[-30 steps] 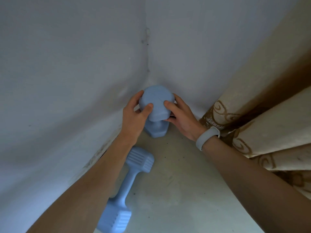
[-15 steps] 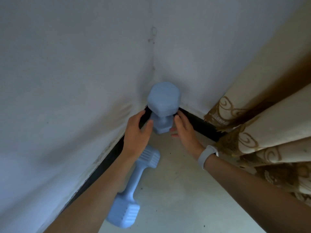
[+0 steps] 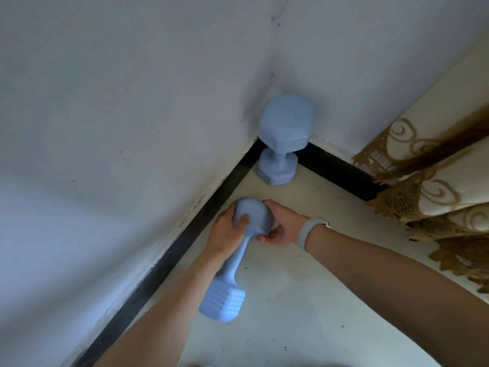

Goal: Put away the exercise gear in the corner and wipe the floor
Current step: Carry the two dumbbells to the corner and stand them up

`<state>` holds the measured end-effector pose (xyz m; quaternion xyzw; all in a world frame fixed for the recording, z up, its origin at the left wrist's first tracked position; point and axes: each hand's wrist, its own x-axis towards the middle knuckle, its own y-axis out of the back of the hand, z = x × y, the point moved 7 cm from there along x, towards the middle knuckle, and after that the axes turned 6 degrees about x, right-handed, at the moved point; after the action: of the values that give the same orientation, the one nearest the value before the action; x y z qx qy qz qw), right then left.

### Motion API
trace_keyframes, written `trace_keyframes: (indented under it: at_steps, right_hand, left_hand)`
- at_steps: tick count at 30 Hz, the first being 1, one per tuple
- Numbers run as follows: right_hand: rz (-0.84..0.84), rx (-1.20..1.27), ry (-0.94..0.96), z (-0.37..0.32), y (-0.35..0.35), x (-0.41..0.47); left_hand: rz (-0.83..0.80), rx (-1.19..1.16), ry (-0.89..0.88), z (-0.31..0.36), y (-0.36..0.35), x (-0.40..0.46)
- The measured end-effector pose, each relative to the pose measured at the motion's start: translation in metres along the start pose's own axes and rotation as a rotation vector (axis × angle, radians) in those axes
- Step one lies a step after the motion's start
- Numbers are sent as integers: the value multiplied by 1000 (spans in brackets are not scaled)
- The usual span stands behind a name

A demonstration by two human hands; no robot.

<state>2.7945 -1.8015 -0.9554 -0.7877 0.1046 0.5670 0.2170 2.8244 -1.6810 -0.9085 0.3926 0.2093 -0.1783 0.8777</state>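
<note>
- Upright pale-blue hex-ended dumbbell (image 3: 284, 140) stands in the corner.
- My left hand (image 3: 227, 231) and right hand (image 3: 284, 225) both grasp the far head of the second pale-blue ribbed dumbbell (image 3: 232, 263), near the upright one.

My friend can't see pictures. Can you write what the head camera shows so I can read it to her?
Two hands, the left hand and the right hand, grip the top end of a blue dumbbell lying on the floor. A second blue dumbbell stands upright in the wall corner, beside a patterned curtain.
</note>
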Motion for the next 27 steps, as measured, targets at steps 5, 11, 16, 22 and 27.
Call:
trace_keyframes:
  at_steps: [5, 11, 16, 22, 27]
  right_hand:
    - [14, 0, 81, 1, 4, -24]
    - [-25, -79, 294, -8, 13, -64]
    - [-79, -187, 644, -34, 23, -114]
    - [-45, -329, 985, -55, 42, -158]
    - [63, -555, 1143, -74, 56, -168]
  left_hand:
    - [47, -171, 5, -1, 14, -8]
    - [-38, -213, -123, 25, 22, -27]
    - [-41, -248, -237, 57, 29, -45]
    - [51, -315, -365, 88, 26, -61]
    - [96, -335, -442, 106, 9, -56]
